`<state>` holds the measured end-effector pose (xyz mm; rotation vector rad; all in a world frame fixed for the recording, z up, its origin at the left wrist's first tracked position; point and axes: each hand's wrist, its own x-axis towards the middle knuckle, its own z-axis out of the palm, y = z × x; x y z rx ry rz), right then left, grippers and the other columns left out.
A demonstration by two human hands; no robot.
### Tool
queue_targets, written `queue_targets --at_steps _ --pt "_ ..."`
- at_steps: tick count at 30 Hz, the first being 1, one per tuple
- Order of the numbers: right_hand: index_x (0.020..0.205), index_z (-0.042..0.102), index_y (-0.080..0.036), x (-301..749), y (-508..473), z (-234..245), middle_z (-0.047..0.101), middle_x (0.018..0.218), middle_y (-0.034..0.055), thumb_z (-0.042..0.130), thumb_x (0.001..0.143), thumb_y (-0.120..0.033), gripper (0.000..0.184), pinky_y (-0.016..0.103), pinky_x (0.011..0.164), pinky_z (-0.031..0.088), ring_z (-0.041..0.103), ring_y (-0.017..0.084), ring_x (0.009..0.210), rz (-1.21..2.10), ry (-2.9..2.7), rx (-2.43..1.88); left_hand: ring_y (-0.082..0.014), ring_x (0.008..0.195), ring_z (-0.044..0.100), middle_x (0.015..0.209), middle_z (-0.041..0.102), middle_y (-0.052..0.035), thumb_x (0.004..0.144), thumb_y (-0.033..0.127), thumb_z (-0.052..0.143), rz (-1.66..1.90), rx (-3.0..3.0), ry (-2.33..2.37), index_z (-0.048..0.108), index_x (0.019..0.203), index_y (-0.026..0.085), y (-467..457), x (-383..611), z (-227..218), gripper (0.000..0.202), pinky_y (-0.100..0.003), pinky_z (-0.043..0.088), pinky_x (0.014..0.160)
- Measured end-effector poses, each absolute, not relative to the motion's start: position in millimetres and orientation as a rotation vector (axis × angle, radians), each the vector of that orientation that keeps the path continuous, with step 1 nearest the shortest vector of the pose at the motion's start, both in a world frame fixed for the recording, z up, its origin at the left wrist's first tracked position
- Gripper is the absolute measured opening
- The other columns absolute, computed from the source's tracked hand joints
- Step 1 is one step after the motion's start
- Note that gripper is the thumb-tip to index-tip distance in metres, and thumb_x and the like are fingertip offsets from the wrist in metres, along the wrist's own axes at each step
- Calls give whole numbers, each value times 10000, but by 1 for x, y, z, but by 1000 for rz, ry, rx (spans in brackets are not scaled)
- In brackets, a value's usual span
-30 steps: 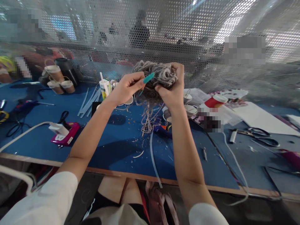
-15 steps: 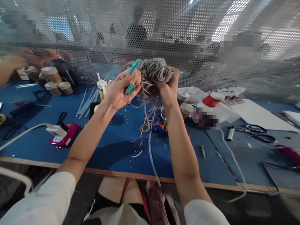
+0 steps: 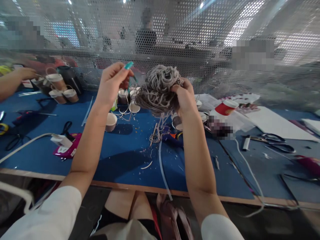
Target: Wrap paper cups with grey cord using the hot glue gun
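Observation:
My right hand (image 3: 186,95) grips a thick bundle of grey cord (image 3: 160,88) from its right side, holding it up over the table. The cord is looped and tangled, and its top is curled into a coil. My left hand (image 3: 113,81), with long teal nails, is raised to the left of the bundle and apart from it. Its fingers are pinched together; whether a strand is between them I cannot make out. Below the bundle, a loose tangle of thin cord (image 3: 156,136) lies on the table beside a blue-handled tool (image 3: 172,138).
Small cups (image 3: 110,122) stand around the bundle. A purple power strip (image 3: 67,146) lies left; scissors (image 3: 275,141) and a red cup (image 3: 226,107) are right. A clear glue stick (image 3: 165,170) crosses the front edge. Another person's hand (image 3: 25,73) is far left. Perforated metal mesh (image 3: 175,40) rises behind.
My left hand has moved left, away from the cord bundle it was touching or close against. The bundle has tipped and dropped slightly in my right hand, uncovering cups behind.

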<state>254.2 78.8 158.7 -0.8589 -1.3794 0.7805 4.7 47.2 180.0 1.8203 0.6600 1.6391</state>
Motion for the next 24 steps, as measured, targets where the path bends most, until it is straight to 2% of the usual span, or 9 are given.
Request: queue_targets --at_steps 3,5,7,11,15,19,24 --pt "978 529 -274 249 74 160 668 988 4 736 696 -548 445 508 890 579 658 282 1091 769 -1407 -852 -230 999 574 806 592 -3 802 534 769 1679 1853 697 650 918 294 49 1 180 292 -465 489 980" --pt "1001 526 -277 245 73 159 672 989 0 750 683 -543 472 507 895 580 663 278 1084 736 -1405 -852 -275 1178 553 1049 635 -17 720 501 846 1562 1945 737 640 1066 292 46 7 179 453 -489 473 1056" --pt "1018 521 -280 242 73 158 678 998 -4 752 687 -555 489 506 901 582 666 273 1087 703 -1412 -848 -293 1242 555 1197 610 -38 682 471 864 1450 2005 730 613 1181 286 42 17 176 587 -476 500 1047" --pt "1010 539 -286 237 63 160 697 1054 1 683 733 -672 496 513 937 580 652 280 1155 757 -1506 -781 -292 1204 623 1136 619 -37 764 389 774 1400 1951 669 575 1251 303 41 32 170 533 -444 571 948" --pt "1110 572 -305 238 40 170 676 1239 21 694 680 -758 636 510 1047 527 562 309 1309 873 -1712 -660 -320 1220 625 1095 624 -28 730 304 789 1471 1915 704 580 1227 286 42 34 169 539 -482 568 970" --pt "1253 526 -281 240 27 176 607 1366 56 804 628 -663 784 545 1133 445 497 340 1369 778 -1858 -629 -360 1290 581 1164 622 -48 710 295 804 1447 1934 694 578 1191 264 43 35 168 533 -524 544 1019" --pt "1279 531 -253 237 31 174 628 1315 77 784 706 -435 652 574 1155 408 510 364 1337 478 -1959 -721 -373 1309 554 1158 606 -53 668 204 788 1462 2008 697 546 1221 248 44 36 163 605 -589 478 1086"
